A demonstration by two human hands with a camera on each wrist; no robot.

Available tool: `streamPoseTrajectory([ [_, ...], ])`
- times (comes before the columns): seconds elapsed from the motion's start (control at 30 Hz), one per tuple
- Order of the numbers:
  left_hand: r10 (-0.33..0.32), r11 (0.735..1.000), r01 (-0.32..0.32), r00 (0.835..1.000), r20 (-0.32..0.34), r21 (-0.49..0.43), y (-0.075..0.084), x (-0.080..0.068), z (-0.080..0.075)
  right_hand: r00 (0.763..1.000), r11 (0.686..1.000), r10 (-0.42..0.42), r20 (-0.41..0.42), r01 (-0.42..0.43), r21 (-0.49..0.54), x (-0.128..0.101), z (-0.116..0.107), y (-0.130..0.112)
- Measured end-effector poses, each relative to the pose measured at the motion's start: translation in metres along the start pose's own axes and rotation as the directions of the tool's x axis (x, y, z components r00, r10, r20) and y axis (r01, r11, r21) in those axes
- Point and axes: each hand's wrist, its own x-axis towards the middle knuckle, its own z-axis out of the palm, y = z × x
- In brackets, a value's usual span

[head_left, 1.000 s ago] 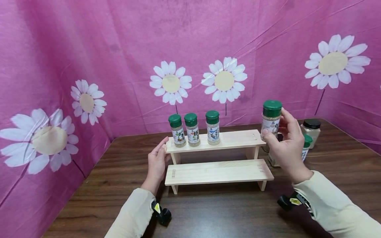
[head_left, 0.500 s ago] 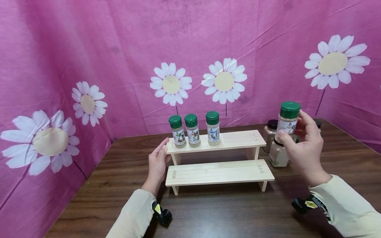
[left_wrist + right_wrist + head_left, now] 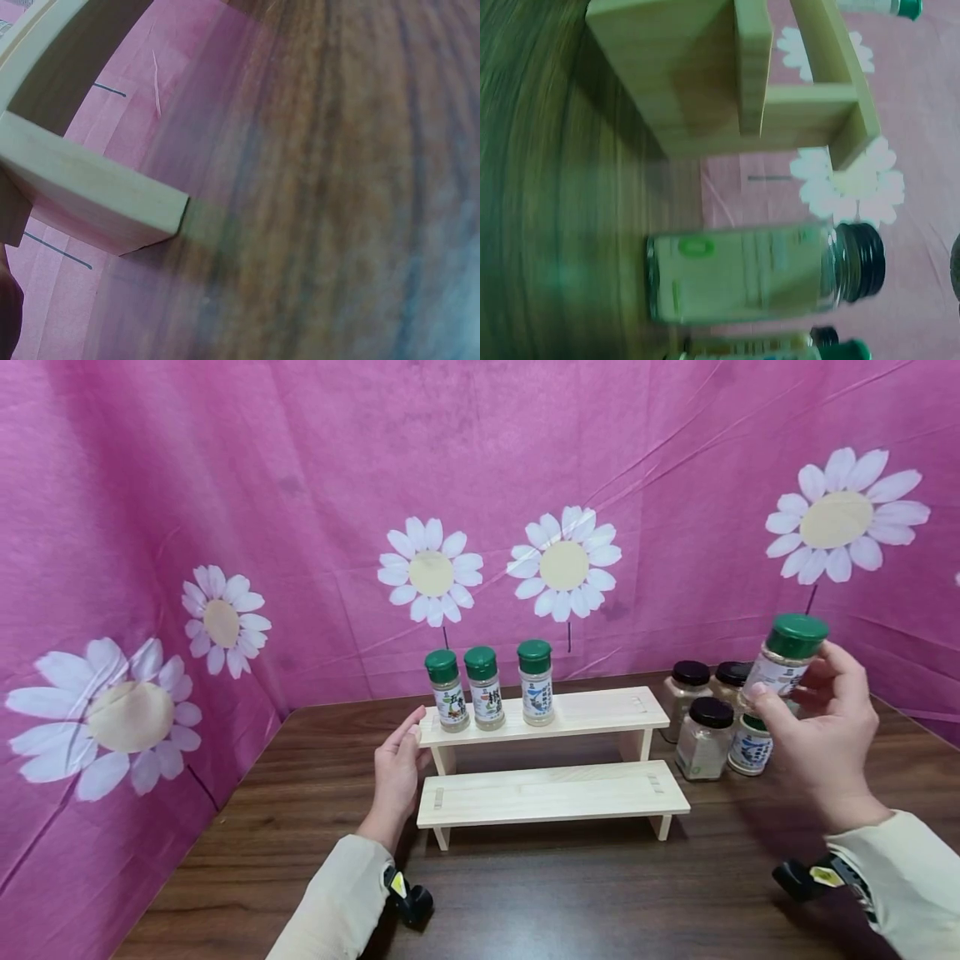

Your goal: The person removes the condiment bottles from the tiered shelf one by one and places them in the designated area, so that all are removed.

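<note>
My right hand [image 3: 828, 735] grips a green-capped spice jar [image 3: 776, 675], slightly tilted, above a group of jars at the right. Its thumb lies on the label side, fingers around the far side. With my left hand [image 3: 396, 772] I hold the left end of a two-tier wooden rack [image 3: 600, 712], thumb and fingers at the upper shelf's edge. On that upper shelf stand three green-capped spice jars: one at left [image 3: 452, 703], one beside it [image 3: 487, 702], and one farther right [image 3: 537, 695]. The lower shelf [image 3: 555, 795] bears no jars.
Right of the rack stand black-lidded jars, the front one [image 3: 705, 747] nearest the rack, with another green-capped jar [image 3: 750, 750] beside it. They stand on a dark wood table [image 3: 540, 893]. A pink flowered cloth [image 3: 315, 485] hangs behind.
My right hand has moved to the right with the spice jar, away from the rack's upper shelf and over the other jars, uncovering several of them. The left hand stays at the rack.
</note>
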Motion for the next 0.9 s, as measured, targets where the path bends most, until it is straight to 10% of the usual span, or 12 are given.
streamPoseTrajectory([
  [0.9,-0.003,1.0,0.003,1.0,0.026,-0.007,-0.002,0.001,-0.003,0.981,0.962,0.193,0.0,-0.19,-0.194,0.004,-0.033,0.039],
])
